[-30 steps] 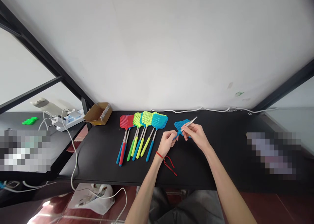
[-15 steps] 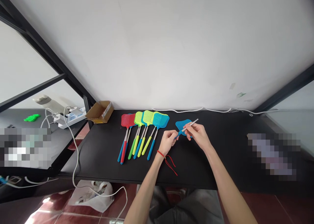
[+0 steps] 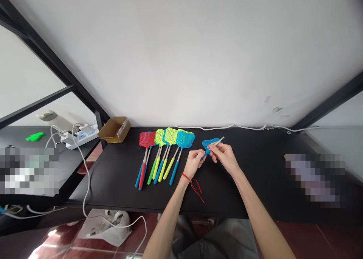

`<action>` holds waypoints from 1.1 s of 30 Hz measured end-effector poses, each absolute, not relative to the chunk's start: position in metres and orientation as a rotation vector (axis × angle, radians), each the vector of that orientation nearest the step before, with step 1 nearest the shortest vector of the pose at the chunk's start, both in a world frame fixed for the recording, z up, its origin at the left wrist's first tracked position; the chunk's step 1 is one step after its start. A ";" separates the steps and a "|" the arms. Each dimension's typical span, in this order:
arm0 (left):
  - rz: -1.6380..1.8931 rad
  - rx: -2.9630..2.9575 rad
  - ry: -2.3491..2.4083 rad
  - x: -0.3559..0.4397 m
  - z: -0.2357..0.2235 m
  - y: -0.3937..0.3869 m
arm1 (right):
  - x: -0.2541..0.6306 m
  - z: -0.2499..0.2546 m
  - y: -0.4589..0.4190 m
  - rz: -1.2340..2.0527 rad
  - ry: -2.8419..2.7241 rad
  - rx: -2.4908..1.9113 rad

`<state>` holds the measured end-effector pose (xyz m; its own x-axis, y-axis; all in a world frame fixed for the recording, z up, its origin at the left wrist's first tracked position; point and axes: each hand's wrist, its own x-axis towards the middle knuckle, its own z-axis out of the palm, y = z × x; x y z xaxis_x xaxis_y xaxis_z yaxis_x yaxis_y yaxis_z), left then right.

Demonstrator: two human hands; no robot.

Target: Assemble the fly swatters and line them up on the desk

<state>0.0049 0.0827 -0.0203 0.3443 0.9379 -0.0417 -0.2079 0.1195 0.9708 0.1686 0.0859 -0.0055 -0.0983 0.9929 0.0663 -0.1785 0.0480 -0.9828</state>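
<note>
My left hand [image 3: 195,160] is closed around a blue handle [image 3: 207,152] like those on the fly swatters. A thin silver rod [image 3: 217,141] slants up to the right from the handle's end, pinched between the fingertips of my right hand [image 3: 224,155]. Just behind that hand lies a blue fly swatter head [image 3: 209,142], partly covered by my fingers; whether it joins the rod is hidden. To the left, several swatters lie in an overlapping row, among them a red swatter [image 3: 146,139], a yellow-green swatter [image 3: 171,136] and a blue swatter [image 3: 185,138].
An open cardboard box [image 3: 115,130] stands at the black table's [image 3: 113,176] back left. A white cable [image 3: 224,127] runs along the wall. A power strip [image 3: 85,134] sits at left, its cord hanging over the table edge. A blurred object [image 3: 314,179] lies at right.
My right hand has shifted slightly left, closer to my left hand, with the rod. Less of the rod shows beyond the handle. My left hand has barely moved.
</note>
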 end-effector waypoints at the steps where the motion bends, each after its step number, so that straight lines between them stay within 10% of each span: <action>1: 0.997 1.127 0.829 0.005 -0.020 0.083 | 0.169 -0.005 0.086 1.326 -1.158 -0.976; 33: 1.014 1.240 0.948 0.005 -0.013 0.083 | 0.185 -0.007 0.092 1.106 -0.984 -1.035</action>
<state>0.0050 0.0831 -0.0132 0.2850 0.9583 -0.0209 -0.0853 0.0471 0.9952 0.1846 0.0921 -0.0069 0.1719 0.9803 0.0973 -0.2108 0.1331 -0.9684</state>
